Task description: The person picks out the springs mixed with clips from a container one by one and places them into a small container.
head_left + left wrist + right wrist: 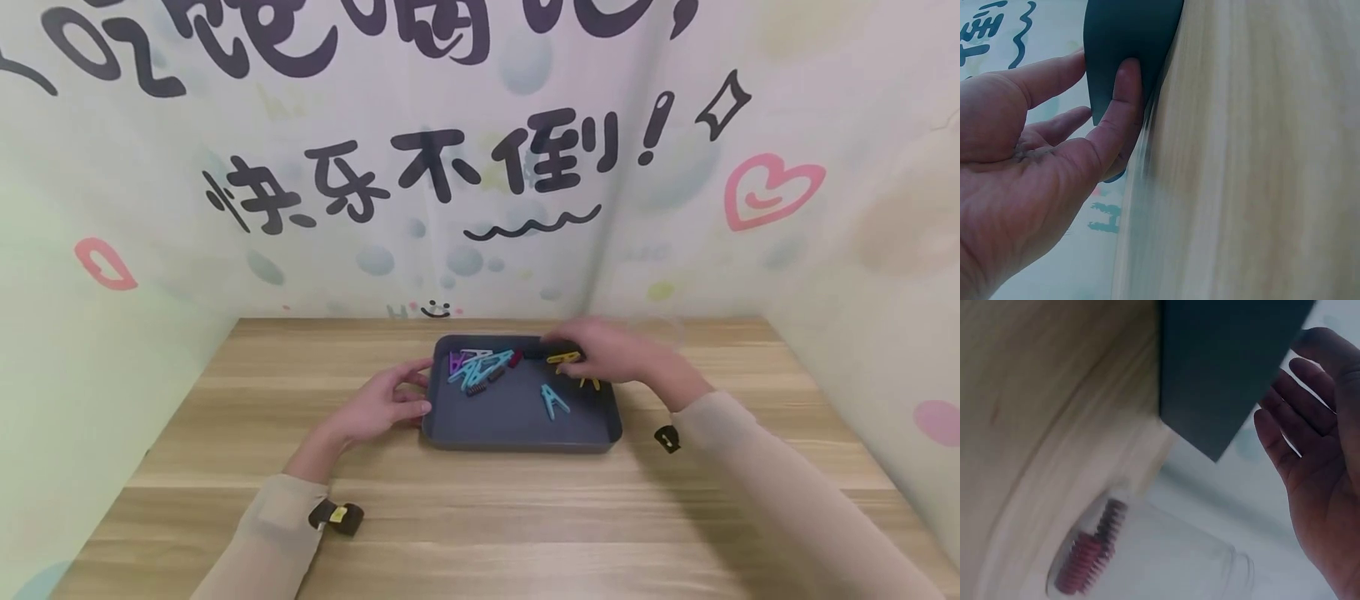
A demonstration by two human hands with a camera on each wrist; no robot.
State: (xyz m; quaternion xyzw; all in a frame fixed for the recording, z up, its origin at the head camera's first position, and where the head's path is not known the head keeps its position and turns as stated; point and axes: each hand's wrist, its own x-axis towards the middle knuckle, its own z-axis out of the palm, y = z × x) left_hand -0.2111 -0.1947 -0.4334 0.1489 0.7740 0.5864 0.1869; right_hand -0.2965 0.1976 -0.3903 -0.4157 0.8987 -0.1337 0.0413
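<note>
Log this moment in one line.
Left hand: touching tray, left side; right hand: over tray, beside yellow clip, grip unclear; jar: springs inside

a dark grey tray lies flat; cyan clips lie bunched at its far left, a yellow clip far right.

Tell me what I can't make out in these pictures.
Head view: part of the lower yellow clip, hidden by the right hand.
Left wrist view: inside of the tray, behind its wall.
Right wrist view: part of the clear container, cut off by the picture's bottom edge.
</note>
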